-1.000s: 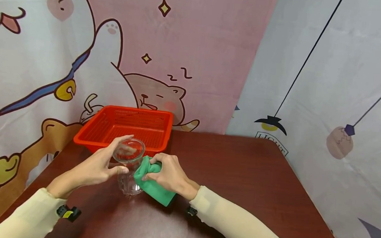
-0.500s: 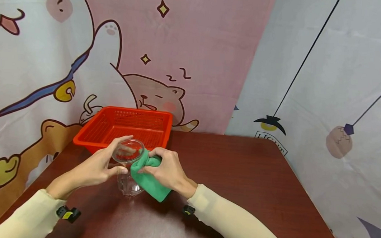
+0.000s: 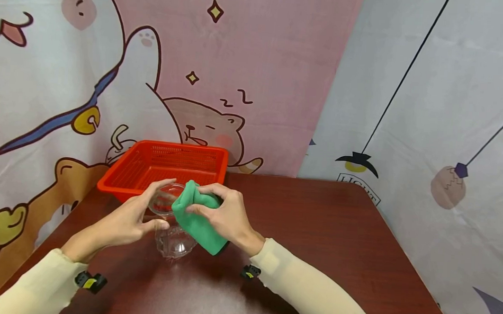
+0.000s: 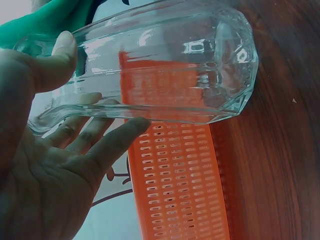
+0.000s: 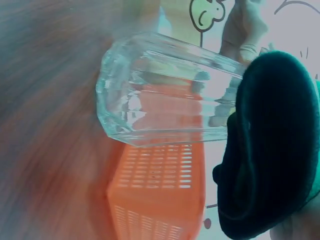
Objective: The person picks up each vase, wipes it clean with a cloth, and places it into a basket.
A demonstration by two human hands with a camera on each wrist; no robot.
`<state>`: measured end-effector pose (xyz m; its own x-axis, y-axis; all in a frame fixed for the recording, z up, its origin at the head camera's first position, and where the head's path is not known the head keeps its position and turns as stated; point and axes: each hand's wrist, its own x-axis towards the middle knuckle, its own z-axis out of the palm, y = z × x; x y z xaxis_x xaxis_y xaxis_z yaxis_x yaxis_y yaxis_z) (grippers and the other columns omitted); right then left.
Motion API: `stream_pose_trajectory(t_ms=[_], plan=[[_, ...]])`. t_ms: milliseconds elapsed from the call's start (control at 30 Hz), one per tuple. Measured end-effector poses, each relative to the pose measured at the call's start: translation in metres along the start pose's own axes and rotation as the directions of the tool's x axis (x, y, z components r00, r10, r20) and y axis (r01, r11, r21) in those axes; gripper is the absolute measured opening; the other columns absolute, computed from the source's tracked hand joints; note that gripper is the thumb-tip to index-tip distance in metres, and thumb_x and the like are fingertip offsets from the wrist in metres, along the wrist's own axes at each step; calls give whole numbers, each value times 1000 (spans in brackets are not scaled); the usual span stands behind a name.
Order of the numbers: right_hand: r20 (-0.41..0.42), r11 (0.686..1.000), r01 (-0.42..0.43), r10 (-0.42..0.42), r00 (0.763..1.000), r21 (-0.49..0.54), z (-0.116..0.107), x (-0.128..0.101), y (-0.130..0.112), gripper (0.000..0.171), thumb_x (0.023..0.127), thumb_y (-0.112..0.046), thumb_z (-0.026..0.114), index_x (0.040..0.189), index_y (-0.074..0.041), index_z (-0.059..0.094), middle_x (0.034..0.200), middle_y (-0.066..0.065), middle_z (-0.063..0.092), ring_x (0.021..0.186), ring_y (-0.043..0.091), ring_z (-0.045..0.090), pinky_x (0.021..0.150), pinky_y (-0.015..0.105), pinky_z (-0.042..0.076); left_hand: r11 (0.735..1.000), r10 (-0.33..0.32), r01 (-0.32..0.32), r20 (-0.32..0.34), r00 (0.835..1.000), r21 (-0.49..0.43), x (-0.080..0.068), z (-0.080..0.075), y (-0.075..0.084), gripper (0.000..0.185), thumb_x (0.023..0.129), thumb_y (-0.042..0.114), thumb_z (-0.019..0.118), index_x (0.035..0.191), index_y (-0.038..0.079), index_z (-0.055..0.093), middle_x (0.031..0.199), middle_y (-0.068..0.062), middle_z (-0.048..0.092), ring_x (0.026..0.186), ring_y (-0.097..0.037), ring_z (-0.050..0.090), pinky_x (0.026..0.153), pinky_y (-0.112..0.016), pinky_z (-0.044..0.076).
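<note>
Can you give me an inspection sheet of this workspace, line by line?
Surface: dark red-brown table, glossy.
Job's things: clear glass jar standing on the table; green cloth bunched at the jar's rim.
Clutter: orange basket behind the jar, nothing seen in it.
Hands: left hand holds the jar near its rim, thumb and fingers on opposite sides; right hand grips the cloth.
Cables: nothing seen; small black and yellow clips sit at both cream sleeves.
Surroundings: pink cartoon-animal backdrop behind, grey printed sheet on the right.

staged room, cartoon cloth backdrops (image 3: 223,46), table (image 3: 316,227)
</note>
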<state>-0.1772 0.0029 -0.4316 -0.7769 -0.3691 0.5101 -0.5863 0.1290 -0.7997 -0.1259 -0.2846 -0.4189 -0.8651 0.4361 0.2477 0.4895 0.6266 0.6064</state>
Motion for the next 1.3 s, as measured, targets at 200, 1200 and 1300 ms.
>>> stream_pose_trajectory(t_ms=[200, 1200, 1300], plan=[[2, 1000, 23, -23, 1000, 5, -2, 3, -2, 44, 90, -24, 104, 130, -13, 89, 125, 3, 89, 103, 12, 85, 87, 25, 69, 1000, -18, 18, 9, 1000, 9, 0, -1, 3, 110, 100, 18, 93, 183, 22, 22, 145, -13, 77, 126, -31, 81, 92, -43, 73], [15, 1000, 19, -18, 1000, -25, 0, 1, -3, 44, 89, -21, 105, 128, -10, 89, 126, 4, 89, 106, 12, 85, 88, 24, 69, 1000, -21, 21, 14, 1000, -5, 0, -2, 1, 108, 101, 21, 92, 183, 29, 22, 149, -10, 75, 118, -22, 82, 88, -29, 67], [16, 1000, 15, -14, 1000, -25, 0, 0, -2, 43, 90, -21, 104, 128, -10, 89, 126, 4, 89, 106, 12, 85, 88, 24, 68, 1000, -20, 20, 16, 1000, -10, 0, -2, 1, 109, 101, 19, 92, 183, 30, 21, 153, -11, 73, 121, -24, 82, 91, -28, 68]])
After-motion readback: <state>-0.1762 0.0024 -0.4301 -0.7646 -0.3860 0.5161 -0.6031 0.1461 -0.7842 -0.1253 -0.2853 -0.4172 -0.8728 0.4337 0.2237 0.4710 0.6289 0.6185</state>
